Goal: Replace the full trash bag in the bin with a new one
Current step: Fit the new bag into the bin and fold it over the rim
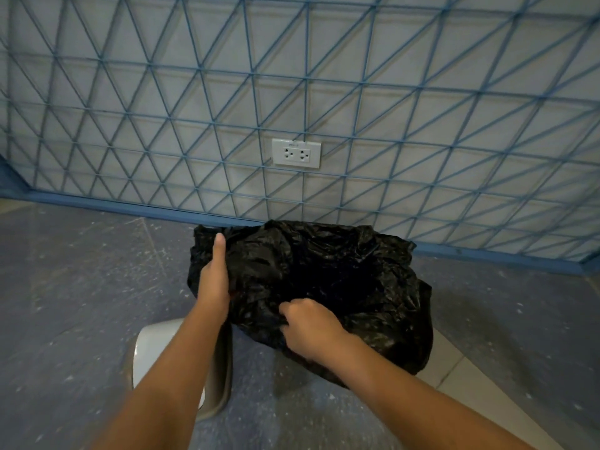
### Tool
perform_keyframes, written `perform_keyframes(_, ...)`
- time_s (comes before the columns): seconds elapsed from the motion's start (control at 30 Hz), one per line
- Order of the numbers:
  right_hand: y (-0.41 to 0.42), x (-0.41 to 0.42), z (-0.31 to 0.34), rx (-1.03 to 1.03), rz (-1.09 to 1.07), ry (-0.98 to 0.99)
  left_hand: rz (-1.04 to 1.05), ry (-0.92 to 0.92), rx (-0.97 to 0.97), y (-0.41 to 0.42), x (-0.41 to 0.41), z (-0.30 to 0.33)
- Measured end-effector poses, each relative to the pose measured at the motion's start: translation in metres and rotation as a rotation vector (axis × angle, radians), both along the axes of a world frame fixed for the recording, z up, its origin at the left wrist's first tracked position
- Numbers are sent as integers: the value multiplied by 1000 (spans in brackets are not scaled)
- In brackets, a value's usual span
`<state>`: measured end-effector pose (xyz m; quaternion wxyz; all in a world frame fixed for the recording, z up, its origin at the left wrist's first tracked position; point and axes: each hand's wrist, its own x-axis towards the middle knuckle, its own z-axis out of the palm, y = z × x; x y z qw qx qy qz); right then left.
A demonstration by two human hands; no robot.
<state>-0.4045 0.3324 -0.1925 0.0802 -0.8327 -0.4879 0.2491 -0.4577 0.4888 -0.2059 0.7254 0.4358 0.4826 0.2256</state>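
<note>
A crinkled black trash bag (pixel 328 274) is draped over the bin and hides it completely; it stands on the floor against the wall. My left hand (pixel 214 274) lies along the bag's left edge with the thumb stretched up over the plastic and the fingers out of sight behind it. My right hand (pixel 308 323) is at the near edge, its fingers curled into a fold of the bag. A pale grey curved plastic piece (pixel 181 362), perhaps the bin's lid, lies on the floor under my left forearm.
The wall behind carries a blue diagonal grid pattern and a white double socket (pixel 296 153). A blue skirting board (pixel 130 206) runs along its foot. Grey speckled floor (pixel 81 287) stretches to the left; lighter tiles (pixel 487 384) are at the right.
</note>
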Motion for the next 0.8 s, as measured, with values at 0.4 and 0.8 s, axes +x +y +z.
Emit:
perform_keyframes(0.4,76,59,38,309,-499,8,29,273,504,-37,3,-11)
perform_keyframes(0.8,116,80,14,205,-380,-245,-102,271,495,-37,-35,-60)
